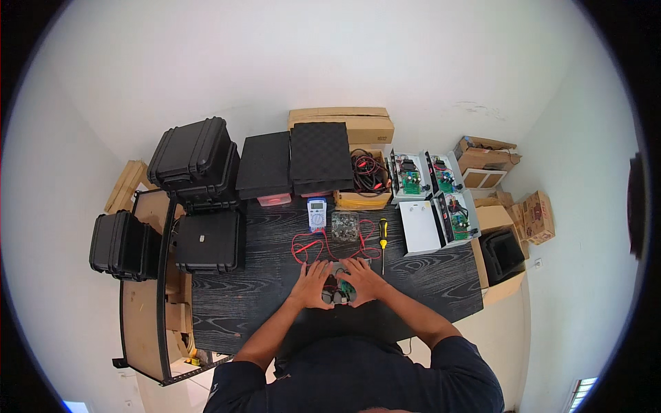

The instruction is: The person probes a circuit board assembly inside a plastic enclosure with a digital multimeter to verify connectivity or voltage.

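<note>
Near the table's front edge, a small grey device with an open housing (340,296) sits between my hands. A green circuit board and dark parts show inside it. My left hand (313,283) wraps round its left side, and my right hand (365,281) grips its right side, fingers over the far edge. Just beyond lie a multimeter (317,215) with a blue rim, its red test leads (303,251), a clear box of small parts (345,226), and a yellow-and-black screwdriver (383,234). My hands cover part of the device.
Black hard cases (200,155) are stacked at the left. Black foam sheets (321,153) and a cardboard box of cables (368,175) stand at the back. Several white metal housings with green boards (454,213) sit at the right, beside a cardboard box with black foam (501,255).
</note>
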{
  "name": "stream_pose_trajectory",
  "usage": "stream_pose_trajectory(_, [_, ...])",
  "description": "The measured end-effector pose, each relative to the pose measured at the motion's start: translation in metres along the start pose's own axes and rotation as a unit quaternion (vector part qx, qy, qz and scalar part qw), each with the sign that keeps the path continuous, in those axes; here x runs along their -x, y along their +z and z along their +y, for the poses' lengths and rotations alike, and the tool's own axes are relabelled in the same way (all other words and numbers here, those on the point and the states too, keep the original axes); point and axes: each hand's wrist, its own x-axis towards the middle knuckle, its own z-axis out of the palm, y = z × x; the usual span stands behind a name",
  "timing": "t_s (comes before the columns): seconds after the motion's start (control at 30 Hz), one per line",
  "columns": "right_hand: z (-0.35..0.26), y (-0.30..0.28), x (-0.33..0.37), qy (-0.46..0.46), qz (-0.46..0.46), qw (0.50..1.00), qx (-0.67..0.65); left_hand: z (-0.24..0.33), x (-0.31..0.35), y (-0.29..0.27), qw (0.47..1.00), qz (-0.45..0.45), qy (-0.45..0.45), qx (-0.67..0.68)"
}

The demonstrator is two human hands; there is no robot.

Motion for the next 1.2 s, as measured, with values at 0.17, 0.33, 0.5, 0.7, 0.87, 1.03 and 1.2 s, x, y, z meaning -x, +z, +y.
stream_pose_trajectory(0.17, [0.009,-0.005,-0.009,-0.007,0.028,0.999,-0.018,-0.01,-0.002,0.006,1.0,0.022,-0.001,0.018])
stream_pose_trajectory(0.33, [0.047,-0.005,-0.033,0.063,0.089,0.986,-0.127,-0.014,-0.001,0.012,0.999,0.032,0.0,0.028])
stream_pose_trajectory(0.5, [0.09,-0.006,-0.058,0.182,0.198,0.963,-0.004,-0.023,-0.004,0.028,0.975,0.13,0.045,0.175])
stream_pose_trajectory(0.7, [0.126,-0.002,-0.088,0.236,0.162,0.958,0.028,-0.033,-0.016,0.059,0.902,0.292,-0.001,0.317])
stream_pose_trajectory(0.87, [0.143,0.001,-0.117,0.24,0.123,0.959,0.083,-0.037,-0.039,0.094,0.83,0.382,-0.07,0.401])
stream_pose_trajectory(1.03, [0.146,0.002,-0.134,0.254,0.064,0.959,0.107,-0.041,-0.046,0.107,0.801,0.416,-0.095,0.419])
stream_pose_trajectory(1.2, [0.154,0.027,-0.139,0.276,0.023,0.947,0.165,-0.033,-0.047,0.098,0.827,0.42,-0.107,0.358])
